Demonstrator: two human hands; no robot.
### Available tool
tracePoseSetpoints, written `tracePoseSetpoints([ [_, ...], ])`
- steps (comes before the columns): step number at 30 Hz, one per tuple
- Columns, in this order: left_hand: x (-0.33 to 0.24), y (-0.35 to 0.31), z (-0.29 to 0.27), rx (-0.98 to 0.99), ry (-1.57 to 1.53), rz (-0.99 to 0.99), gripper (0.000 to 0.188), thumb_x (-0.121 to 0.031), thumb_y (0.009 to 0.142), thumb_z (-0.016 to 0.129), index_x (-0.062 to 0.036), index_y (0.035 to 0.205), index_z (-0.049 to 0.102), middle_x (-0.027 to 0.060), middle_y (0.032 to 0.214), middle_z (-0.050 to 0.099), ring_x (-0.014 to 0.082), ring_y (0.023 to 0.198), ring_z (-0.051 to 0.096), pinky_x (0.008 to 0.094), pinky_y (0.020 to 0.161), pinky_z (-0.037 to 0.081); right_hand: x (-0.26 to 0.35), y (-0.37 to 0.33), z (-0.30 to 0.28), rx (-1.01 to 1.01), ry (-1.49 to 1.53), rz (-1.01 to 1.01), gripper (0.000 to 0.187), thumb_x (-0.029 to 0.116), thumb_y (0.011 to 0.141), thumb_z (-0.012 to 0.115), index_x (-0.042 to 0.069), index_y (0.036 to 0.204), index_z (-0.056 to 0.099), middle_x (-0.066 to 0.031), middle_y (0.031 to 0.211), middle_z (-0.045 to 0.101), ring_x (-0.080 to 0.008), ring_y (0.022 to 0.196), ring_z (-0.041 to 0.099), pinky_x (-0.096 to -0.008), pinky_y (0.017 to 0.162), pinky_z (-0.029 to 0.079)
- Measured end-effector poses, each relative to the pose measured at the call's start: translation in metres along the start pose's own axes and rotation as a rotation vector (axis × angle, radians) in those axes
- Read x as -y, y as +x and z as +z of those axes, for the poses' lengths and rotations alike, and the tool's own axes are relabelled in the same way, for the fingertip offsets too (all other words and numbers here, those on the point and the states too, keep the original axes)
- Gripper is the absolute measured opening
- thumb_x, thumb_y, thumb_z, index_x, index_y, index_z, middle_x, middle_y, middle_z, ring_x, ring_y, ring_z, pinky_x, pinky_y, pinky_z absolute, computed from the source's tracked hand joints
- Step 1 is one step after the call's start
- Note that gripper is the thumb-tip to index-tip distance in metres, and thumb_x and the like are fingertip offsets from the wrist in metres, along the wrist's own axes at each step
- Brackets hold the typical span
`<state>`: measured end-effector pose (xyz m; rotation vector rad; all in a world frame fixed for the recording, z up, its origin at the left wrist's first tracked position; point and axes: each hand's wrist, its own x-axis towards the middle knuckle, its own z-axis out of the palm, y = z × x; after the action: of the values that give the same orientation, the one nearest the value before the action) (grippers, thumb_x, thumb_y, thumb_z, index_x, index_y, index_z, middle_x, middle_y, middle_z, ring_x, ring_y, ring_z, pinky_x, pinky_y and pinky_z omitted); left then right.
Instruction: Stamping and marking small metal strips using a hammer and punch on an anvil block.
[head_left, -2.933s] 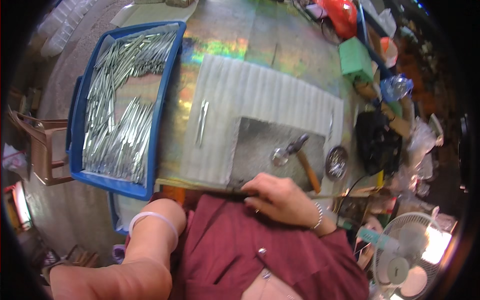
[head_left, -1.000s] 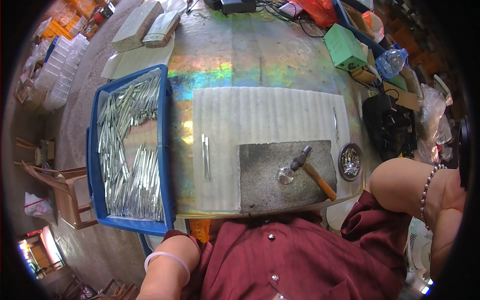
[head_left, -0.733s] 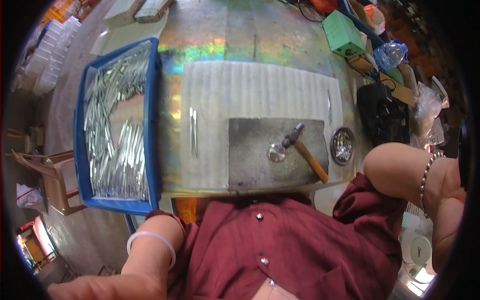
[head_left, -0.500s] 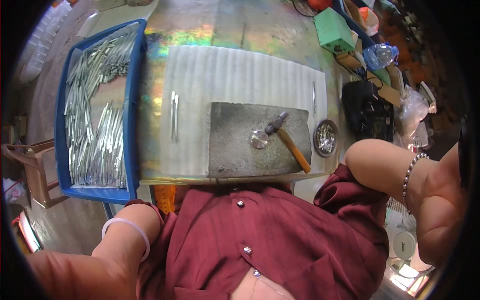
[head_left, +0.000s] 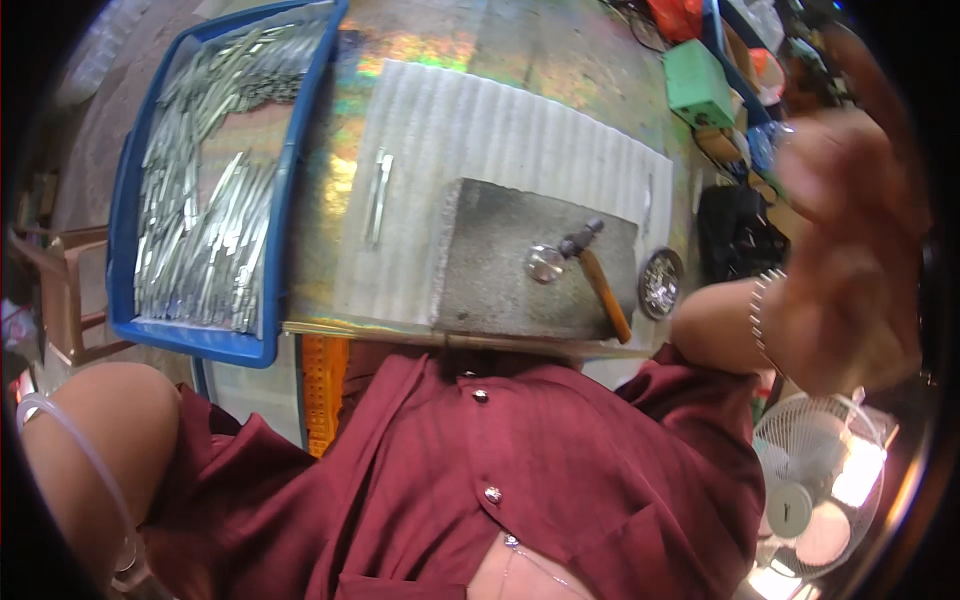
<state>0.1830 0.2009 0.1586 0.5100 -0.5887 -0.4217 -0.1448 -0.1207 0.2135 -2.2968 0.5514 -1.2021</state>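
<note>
My right hand (head_left: pixel 850 240) is raised at the right edge, smeared by motion, so its fingers cannot be made out; a beaded bracelet circles the wrist. Of my left arm only the forearm (head_left: pixel 95 430) with a pale bangle shows at the lower left, the hand being outside the picture. Neither hand touches anything on the table. A grey stone slab (head_left: pixel 490 290) lies at the front, bearing a small hammer (head_left: pixel 603 295) with a wooden handle and a shiny round metal piece (head_left: pixel 546 263) by its head. A round dish (head_left: pixel 660 290) of small metal bits stands right of the slab.
A blue tray (head_left: pixel 190 342) full of thin metal rods (head_left: pixel 235 240) is at the left. White foam sheeting (head_left: pixel 500 130) under the slab carries two rods (head_left: pixel 379 200) and another thin one at its right. Beyond are a green box (head_left: pixel 698 85) and a black bag (head_left: pixel 735 225); a fan (head_left: pixel 815 480) stands lower right.
My right hand has risen along the right edge. The left hand has swung out of the picture at the lower left. The view has tilted; the table things lie as before.
</note>
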Motion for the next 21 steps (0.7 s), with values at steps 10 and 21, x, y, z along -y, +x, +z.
tracePoseSetpoints([
  [10, 0.041, 0.045, 0.008, -0.072, -0.355, -0.159, 0.018, -0.002, 0.085, 0.048, 0.0009, 0.102, 0.055, 0.0093, 0.101, 0.05, 0.0193, 0.087, 0.05, 0.0289, 0.074, 0.044, -0.143, -0.016, 0.163, 0.794, 0.025, 0.138, 0.027, 0.01, 0.085, 0.052, 0.003, 0.111, 0.054, -0.0121, 0.104, 0.063, -0.0229, 0.09, 0.061, -0.0344, 0.079, 0.048],
  [21, 0.271, -0.07, -0.01, 0.568, 1.367, -0.199, 0.055, -0.005, 0.076, 0.062, 0.0014, 0.127, 0.04, 0.0238, 0.117, 0.05, 0.0393, 0.108, 0.049, 0.0428, 0.094, 0.039, -0.155, -0.033, 0.215, 0.954, -0.062, 0.103, 0.031, 0.004, 0.083, 0.048, 0.001, 0.114, 0.048, -0.0194, 0.103, 0.058, -0.0332, 0.104, 0.053, -0.04, 0.091, 0.041],
])
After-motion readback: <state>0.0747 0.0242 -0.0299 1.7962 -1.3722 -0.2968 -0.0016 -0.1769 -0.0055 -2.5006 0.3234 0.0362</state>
